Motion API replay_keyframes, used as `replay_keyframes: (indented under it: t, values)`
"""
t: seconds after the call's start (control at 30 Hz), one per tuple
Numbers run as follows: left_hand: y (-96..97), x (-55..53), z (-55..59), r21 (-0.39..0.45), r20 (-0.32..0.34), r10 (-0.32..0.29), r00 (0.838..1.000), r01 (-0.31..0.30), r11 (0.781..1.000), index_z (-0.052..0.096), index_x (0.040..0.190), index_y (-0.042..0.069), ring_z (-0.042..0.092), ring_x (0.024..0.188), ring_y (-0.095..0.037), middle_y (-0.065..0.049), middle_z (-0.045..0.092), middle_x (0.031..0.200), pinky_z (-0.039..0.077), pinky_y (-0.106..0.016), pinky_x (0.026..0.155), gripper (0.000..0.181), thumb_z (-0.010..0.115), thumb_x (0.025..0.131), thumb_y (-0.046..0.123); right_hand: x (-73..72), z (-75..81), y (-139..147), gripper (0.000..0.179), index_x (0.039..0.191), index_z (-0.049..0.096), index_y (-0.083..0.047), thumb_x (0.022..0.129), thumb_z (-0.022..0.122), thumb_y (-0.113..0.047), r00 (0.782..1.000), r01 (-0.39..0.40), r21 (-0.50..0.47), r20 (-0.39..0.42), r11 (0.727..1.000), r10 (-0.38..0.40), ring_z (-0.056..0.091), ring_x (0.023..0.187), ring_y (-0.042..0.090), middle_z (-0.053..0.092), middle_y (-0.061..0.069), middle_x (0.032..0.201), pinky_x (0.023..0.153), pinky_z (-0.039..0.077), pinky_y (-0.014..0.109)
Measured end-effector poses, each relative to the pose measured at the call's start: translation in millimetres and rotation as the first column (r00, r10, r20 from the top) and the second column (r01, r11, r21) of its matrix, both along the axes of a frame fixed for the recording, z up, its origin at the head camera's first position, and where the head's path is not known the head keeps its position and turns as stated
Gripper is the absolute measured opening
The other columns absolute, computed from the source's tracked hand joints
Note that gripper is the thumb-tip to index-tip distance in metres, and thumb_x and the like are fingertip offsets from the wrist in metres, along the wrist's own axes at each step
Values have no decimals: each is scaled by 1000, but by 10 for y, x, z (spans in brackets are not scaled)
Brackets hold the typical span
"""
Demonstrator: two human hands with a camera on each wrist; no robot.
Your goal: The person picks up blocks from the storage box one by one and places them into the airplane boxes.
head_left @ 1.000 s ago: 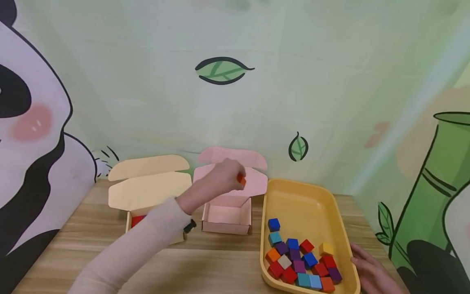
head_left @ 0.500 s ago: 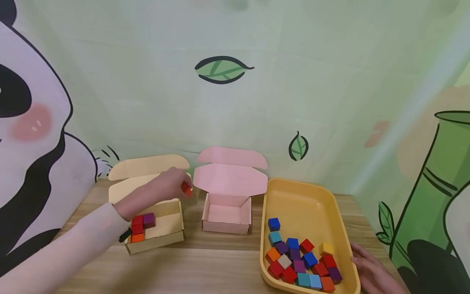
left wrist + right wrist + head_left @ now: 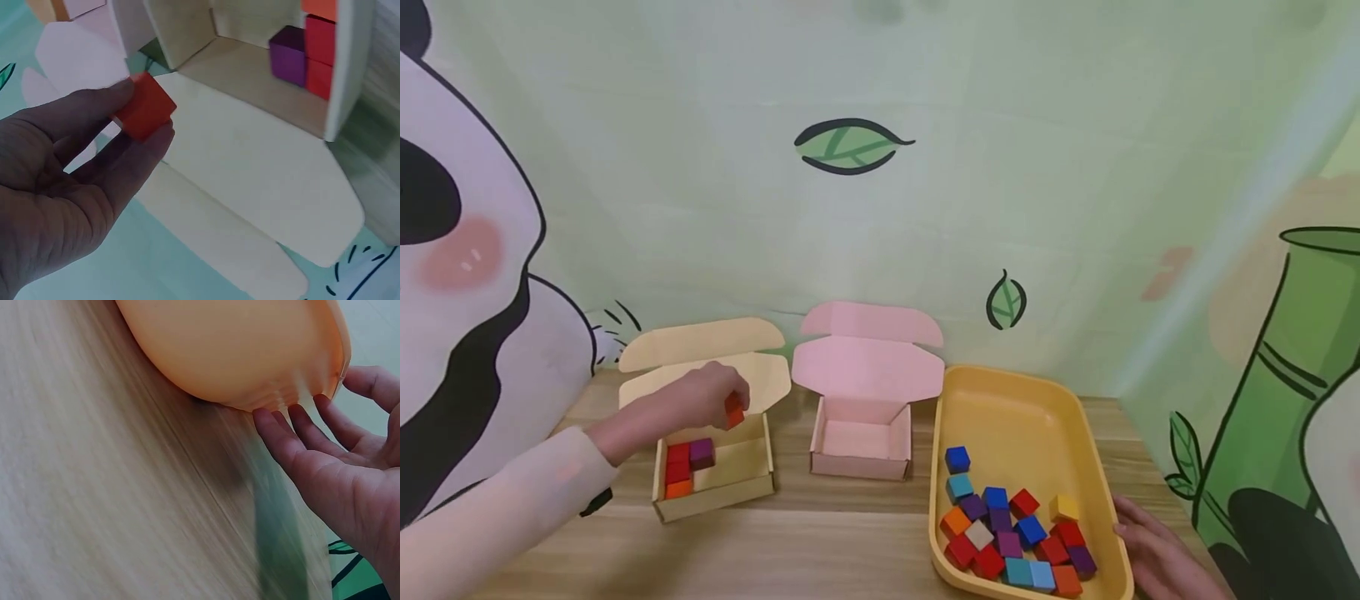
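- Yellow tray: coloured cubes inside, right hand at its outer side, fingers spread, tips touching
- Cream box: open, four blocks in it
- Left hand: was over the pink box a second ago, now it's by the cream one
- Orange-red cube: in the air, pinched between that thumb and fingers

Left fingers in a pinch

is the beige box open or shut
Open: in the head view, the beige cardboard box has its lid laid back behind it, and a purple cube shows inside.
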State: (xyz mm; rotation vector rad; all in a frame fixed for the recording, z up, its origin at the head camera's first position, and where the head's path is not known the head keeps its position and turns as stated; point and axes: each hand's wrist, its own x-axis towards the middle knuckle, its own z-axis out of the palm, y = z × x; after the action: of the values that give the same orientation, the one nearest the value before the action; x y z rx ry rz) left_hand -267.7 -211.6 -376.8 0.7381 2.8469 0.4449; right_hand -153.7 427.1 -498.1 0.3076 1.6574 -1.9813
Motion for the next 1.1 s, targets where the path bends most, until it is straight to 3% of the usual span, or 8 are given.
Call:
replay_keyframes:
  t: [0.1, 0.27, 0.4, 0.53, 0.7, 0.83, 0.93, 1.1]
  values:
    - [-80, 9, -128, 2, -13, -12, 1000, 12, 1000, 72, 82, 10, 52, 72, -18, -1, 62, 78, 48, -29, 60, 29, 69, 74, -17, 2, 6, 18, 88, 159, -16, -6, 107, 50, -31, 1000, 2, 70, -10, 998, -2, 54, 128, 22, -14, 23, 166, 110, 38, 58]
    - [-181, 37, -408, 8, -22, -28, 999, 28, 1000, 70, 75, 10, 48, 67, -15, 2, 60, 75, 44, -26, 53, 28, 68, 69, -17, -10, 6, 33, 87, 159, -13, -1, 108, 48, -35, 999, -27, 132, -37, 991, 32, 52, 133, 25, -12, 26, 165, 108, 42, 55]
    - [-218, 70, -574, 11, 58, -1, 998, 0, 1000, 71, 73, 9, 51, 62, -13, 2, 60, 74, 45, -25, 51, 22, 73, 69, -12, -20, -7, 28, 86, 159, -14, -1, 108, 48, -31, 999, -31, 97, -27, 995, 34, 58, 122, 17, -10, 26, 166, 109, 41, 56]
    - [-250, 104, -658, 10, 97, 15, 995, -16, 1000, 71, 74, 9, 51, 63, -13, 2, 59, 75, 45, -25, 52, 21, 75, 69, -11, -25, -1, 23, 87, 159, -14, -3, 107, 50, -30, 1000, -7, 86, -5, 996, 7, 60, 120, 17, -8, 25, 166, 109, 40, 58]
    - [-286, 148, -728, 7, 39, -27, 999, 26, 1000, 69, 70, 11, 49, 66, -13, 4, 59, 73, 46, -27, 55, 24, 75, 66, -12, -33, 12, 15, 87, 159, -13, -2, 107, 50, -31, 1000, -7, 100, -2, 995, 7, 58, 123, 21, -5, 26, 166, 109, 40, 58]
    - [-320, 167, -815, -17, -62, -51, 997, 50, 999, 69, 68, 13, 50, 68, -13, 4, 57, 73, 48, -29, 57, 25, 82, 66, -8, -32, 16, 2, 86, 160, -10, -2, 107, 50, -32, 1000, 6, 120, -9, 993, -5, 60, 121, 19, -5, 26, 166, 108, 41, 56]
    - [-349, 184, -899, -25, -116, -64, 991, 61, 998, 68, 68, 13, 49, 67, -13, 3, 54, 75, 48, -29, 56, 25, 85, 66, -5, -24, 17, 1, 88, 160, -9, -2, 106, 52, -34, 1000, 16, 137, 0, 990, -16, 58, 126, 26, -8, 27, 165, 108, 42, 57]
    - [-373, 209, -931, -40, -134, -98, 986, 94, 995, 67, 66, 13, 47, 66, -12, 3, 50, 76, 47, -28, 56, 25, 86, 67, -3, -19, 8, 11, 89, 159, -10, -2, 106, 52, -36, 1000, -5, 151, 6, 989, 4, 47, 137, 40, -10, 29, 164, 107, 41, 58]
